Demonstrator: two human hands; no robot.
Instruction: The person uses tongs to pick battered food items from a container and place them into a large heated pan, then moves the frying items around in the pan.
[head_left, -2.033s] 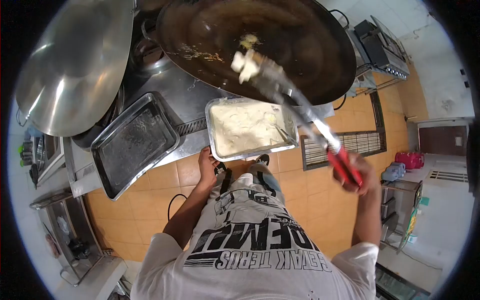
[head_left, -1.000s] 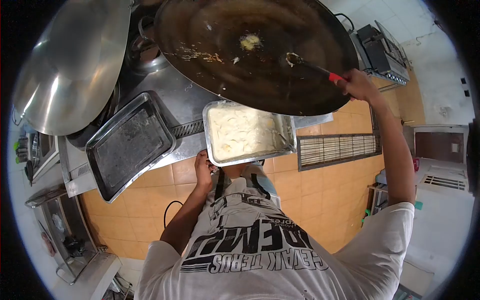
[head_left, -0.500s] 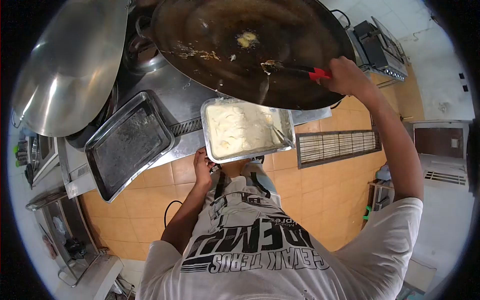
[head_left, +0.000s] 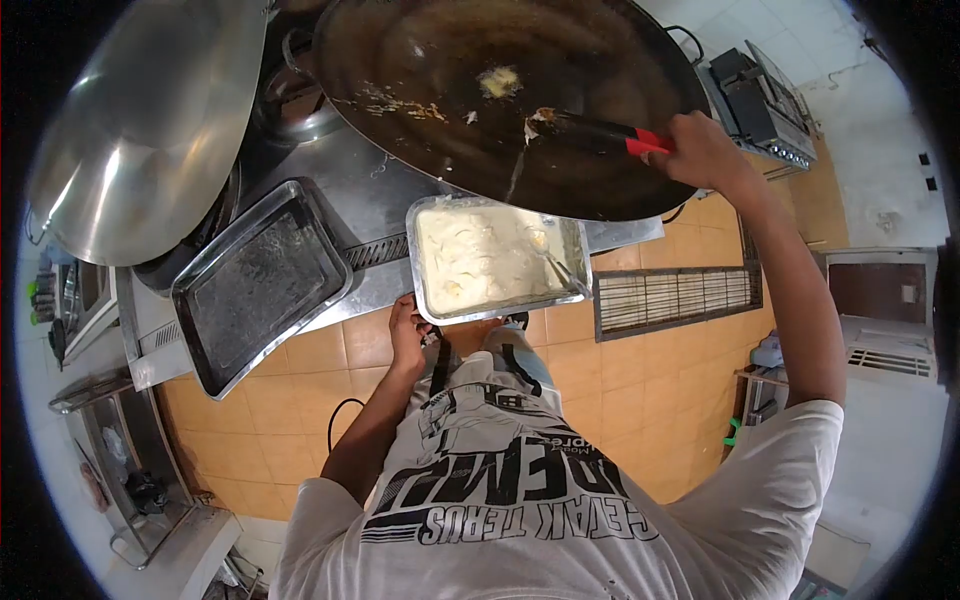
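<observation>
Holding red-handled metal tongs (head_left: pixel 590 130) in closed right hand (head_left: pixel 700 150), tips reaching away from the hand over dark oil in large round blackened wok (head_left: pixel 420 60), with small pale scrap at the tips. Floating beyond the tips: one yellowish battered piece (head_left: pixel 498 80). Gripping near corner of rectangular steel tray of pale batter (head_left: pixel 490 257) with left hand (head_left: pixel 407 335), fingers curled on the rim; tray just below the wok's near edge, between the two hands.

Step judged in hand: placing battered pieces into oil, one delivery just finishing. Next move, as a judgement: tongs brought back toward the body to the batter tray, a fresh piece pinched lightly, lifted clear of the rim without dripping.

Further left of left hand: empty dark rectangular steel baking tray (head_left: pixel 260 285), tilted on stainless steel counter (head_left: pixel 375 200); beyond it, large shiny domed steel lid (head_left: pixel 140 130). Underfoot: orange tiled floor (head_left: pixel 640 400) with metal drain grate (head_left: pixel 675 295) below right arm. White walls at far right.
</observation>
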